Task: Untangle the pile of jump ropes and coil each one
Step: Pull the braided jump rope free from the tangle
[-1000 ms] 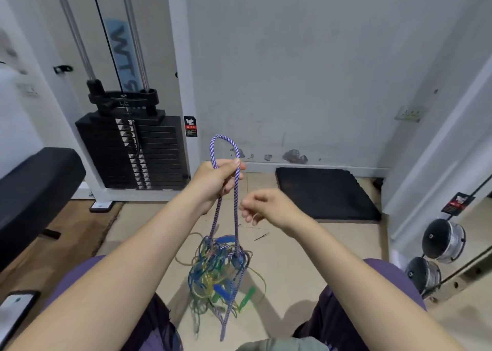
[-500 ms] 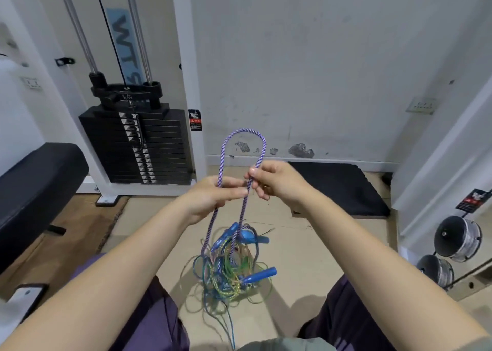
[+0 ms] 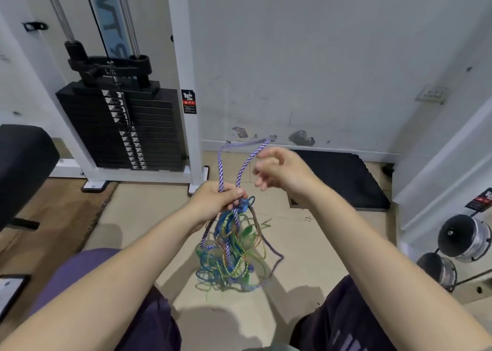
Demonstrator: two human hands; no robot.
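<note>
- purple-white braided rope (image 3: 221, 169): loop standing upright above the tangle, both strands running down into it
- tangle of blue, green, yellow ropes (image 3: 231, 252): hanging bunched, off the floor

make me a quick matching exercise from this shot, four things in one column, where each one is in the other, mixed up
Things:
1. purple braided rope
2. tangle of thin ropes
3. weight stack
4. black mat

Places:
A. on the floor against the far wall, right of centre
B. hanging below the left hand
C. looped up above the left hand
D. in the white machine frame, far left

Pairs: 1-C, 2-B, 3-D, 4-A
</note>
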